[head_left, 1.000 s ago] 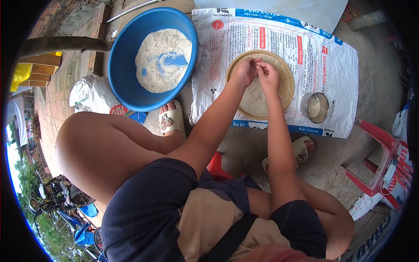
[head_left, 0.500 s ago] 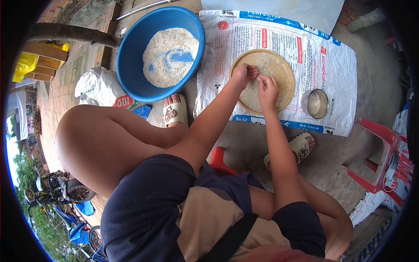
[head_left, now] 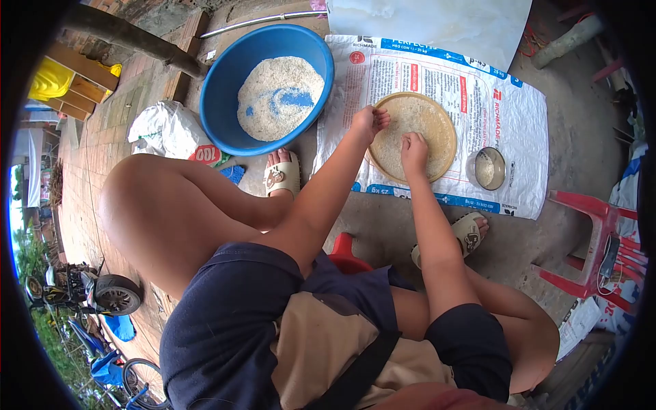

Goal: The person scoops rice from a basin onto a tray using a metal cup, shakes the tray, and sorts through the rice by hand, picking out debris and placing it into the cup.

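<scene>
A round tan tray (head_left: pixel 447 140) with pale grains spread over it lies on a printed white sack (head_left: pixel 523 123). Over the tray's left rim is my left hand (head_left: pixel 372 121), palm turned up and fingers curled; what it holds, if anything, is too small to name. My right hand (head_left: pixel 414 152) is over the middle of the tray, its fingertips pinched together near the grains. The two hands are apart. To the right of the tray stands a metal bowl (head_left: pixel 490 169) with some grains inside. A large blue basin (head_left: pixel 213 102) holding more pale grains sits to the left.
A white bag (head_left: pixel 164 130) lies left of the basin. Red plastic chair parts (head_left: pixel 581 205) are at the right edge. A wooden pole (head_left: pixel 137 42) crosses the upper left. Sandalled feet (head_left: pixel 281 175) flank the near side of the sack. A motorbike (head_left: pixel 82 287) stands at far left.
My hands have moved apart, the left one towards the tray's left rim and the right one lower over the grains. The whole view has shifted slightly.
</scene>
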Action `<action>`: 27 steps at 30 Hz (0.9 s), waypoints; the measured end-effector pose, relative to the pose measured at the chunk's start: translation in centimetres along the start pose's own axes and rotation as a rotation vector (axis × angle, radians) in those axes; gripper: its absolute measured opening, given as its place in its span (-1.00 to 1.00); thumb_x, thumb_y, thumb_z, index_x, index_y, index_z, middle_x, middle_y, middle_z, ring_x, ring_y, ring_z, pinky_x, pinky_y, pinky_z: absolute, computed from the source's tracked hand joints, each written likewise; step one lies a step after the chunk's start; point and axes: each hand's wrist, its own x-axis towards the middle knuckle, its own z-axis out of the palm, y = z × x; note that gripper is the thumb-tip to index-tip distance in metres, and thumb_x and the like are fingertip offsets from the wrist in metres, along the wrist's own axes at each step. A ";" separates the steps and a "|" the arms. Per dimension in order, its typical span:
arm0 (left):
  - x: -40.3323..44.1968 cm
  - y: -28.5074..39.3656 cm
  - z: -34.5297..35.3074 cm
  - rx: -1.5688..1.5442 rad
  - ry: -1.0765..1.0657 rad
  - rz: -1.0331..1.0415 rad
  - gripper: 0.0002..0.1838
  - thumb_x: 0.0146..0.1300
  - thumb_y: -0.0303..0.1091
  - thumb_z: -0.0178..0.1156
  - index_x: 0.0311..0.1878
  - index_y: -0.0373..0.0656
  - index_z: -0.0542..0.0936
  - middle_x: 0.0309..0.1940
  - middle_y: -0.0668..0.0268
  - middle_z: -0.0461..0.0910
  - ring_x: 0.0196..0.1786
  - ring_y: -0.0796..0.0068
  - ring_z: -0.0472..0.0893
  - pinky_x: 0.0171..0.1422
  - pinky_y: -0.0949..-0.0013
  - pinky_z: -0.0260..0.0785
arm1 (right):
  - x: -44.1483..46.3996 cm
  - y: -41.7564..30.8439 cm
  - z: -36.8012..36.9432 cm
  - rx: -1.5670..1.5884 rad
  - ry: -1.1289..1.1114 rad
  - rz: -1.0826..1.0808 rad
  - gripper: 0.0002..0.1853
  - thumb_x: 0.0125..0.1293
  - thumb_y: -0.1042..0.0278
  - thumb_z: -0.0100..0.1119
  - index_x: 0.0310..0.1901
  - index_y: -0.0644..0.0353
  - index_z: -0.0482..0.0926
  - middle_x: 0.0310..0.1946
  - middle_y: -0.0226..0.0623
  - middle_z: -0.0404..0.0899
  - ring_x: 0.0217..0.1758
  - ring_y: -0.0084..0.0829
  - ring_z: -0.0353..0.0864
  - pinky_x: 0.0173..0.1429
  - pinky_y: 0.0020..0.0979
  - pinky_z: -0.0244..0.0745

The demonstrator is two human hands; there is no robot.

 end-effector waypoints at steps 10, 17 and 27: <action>-0.6 -1.4 0.5 -0.192 -0.038 0.024 -0.72 0.31 -0.35 -0.21 -0.27 -0.34 0.46 -0.41 0.12 0.52 -0.42 0.28 0.54 -0.25 0.26 0.48 | 1.4 -6.3 1.1 0.101 0.300 -0.171 -0.73 0.16 0.34 0.13 -0.10 0.20 0.50 -0.11 -0.26 0.50 -0.01 -0.28 0.45 0.05 -0.34 0.33; -4.1 -3.3 5.8 0.971 -0.149 0.251 -0.62 0.21 -0.28 -0.06 -0.10 -0.41 0.53 -0.22 -0.04 0.59 -0.14 0.13 0.59 0.03 0.22 0.41 | 3.5 2.9 3.9 1.658 0.023 0.844 -0.60 0.41 0.10 -0.26 0.01 0.27 0.37 -0.06 -0.19 0.45 -0.06 -0.38 0.49 0.07 -0.34 0.40; -4.2 2.1 6.2 1.433 -0.264 0.529 -0.57 0.27 -0.09 0.01 0.04 -0.23 0.52 -0.02 0.04 0.55 0.05 0.18 0.53 0.16 0.31 0.31 | 7.2 3.6 -14.4 1.176 -0.106 0.783 -0.74 0.29 0.24 -0.07 -0.39 0.27 0.46 -0.53 -0.31 0.45 -0.50 -0.46 0.41 -0.40 -0.49 0.34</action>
